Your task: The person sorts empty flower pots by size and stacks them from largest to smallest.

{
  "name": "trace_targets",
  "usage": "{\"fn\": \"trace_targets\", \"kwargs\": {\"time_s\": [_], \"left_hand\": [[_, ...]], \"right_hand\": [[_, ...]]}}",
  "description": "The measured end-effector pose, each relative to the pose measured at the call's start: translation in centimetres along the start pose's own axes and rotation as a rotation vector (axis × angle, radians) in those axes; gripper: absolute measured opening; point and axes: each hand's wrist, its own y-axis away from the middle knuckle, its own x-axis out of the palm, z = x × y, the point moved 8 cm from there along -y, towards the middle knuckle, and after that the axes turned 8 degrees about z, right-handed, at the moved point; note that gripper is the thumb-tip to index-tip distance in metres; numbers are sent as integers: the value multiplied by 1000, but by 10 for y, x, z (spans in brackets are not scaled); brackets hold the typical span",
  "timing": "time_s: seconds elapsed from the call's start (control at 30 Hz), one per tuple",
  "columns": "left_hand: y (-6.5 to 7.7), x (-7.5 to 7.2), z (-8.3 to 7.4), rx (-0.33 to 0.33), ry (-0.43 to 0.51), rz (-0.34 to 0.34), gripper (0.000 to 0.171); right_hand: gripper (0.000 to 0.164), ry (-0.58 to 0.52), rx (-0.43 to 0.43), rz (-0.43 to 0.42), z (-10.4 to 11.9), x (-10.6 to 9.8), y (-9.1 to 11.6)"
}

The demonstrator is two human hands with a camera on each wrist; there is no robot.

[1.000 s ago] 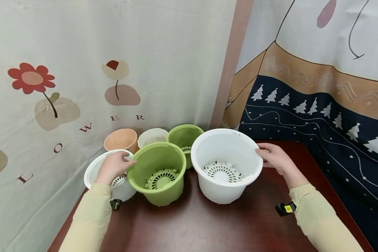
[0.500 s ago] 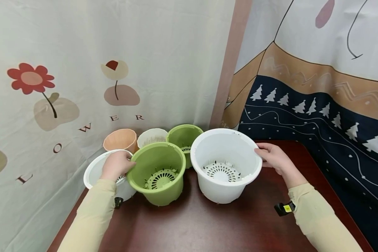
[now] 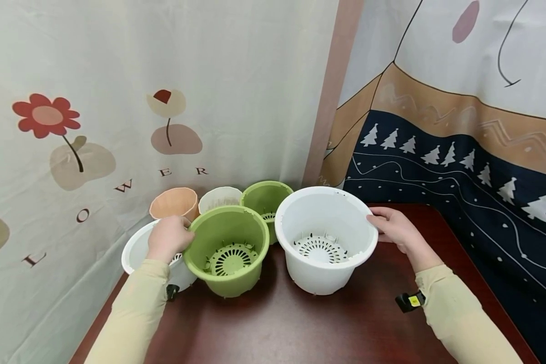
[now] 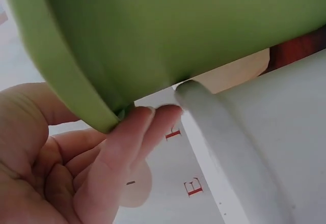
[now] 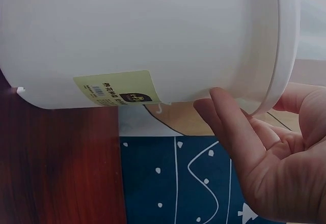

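My left hand (image 3: 168, 238) pinches the left rim of a green plastic flowerpot (image 3: 226, 287), thumb on the rim and fingers under it, as the left wrist view shows. The pot leans toward me, showing its slotted bottom. To the right, my right hand (image 3: 395, 228) holds the right rim of a large white flowerpot (image 3: 320, 278), also with a slotted bottom. In the right wrist view a yellow-green label (image 5: 119, 87) is stuck on this pot's outer side. A smaller white pot (image 3: 134, 250) stands just behind my left hand, partly hidden by it.
Along the curtain (image 3: 236, 101) at the back stand an orange pot (image 3: 173, 199), a cream-white pot (image 3: 220, 197) and a second green pot (image 3: 266, 194). All rest on a dark red-brown table (image 3: 273, 328). A navy patterned cloth (image 3: 437, 177) hangs at the right.
My left hand has shifted slightly on the green pot's rim, and that pot has tilted a little. My right hand and the large white pot stay nearly still.
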Motion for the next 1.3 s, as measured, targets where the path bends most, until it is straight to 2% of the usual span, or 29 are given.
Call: {"fn": "trace_targets", "kwargs": {"time_s": [0.2,0.3,0.47,0.77,0.9,1.07,1.3], "left_hand": [[0,-2,-2,23,8,-3,9],[0,-2,-2,39,15,-2,11],[0,-2,-2,73,62,6,9],[5,-7,-3,68,151,23,32],[8,-9,-2,58,186,22,34],[10,-15,-1,73,206,-10,34],[13,-21,5,72,389,16,33]], "right_hand": [[54,5,-1,-1,0,0,0],[53,9,-1,-2,0,-1,0],[53,8,-2,-3,-1,-1,-1],[54,1,-6,0,-1,-1,-1],[54,-4,-4,-1,-1,-1,-1],[54,-10,-1,-5,-1,-1,-1],[56,-21,14,-11,-2,-1,0]]}}
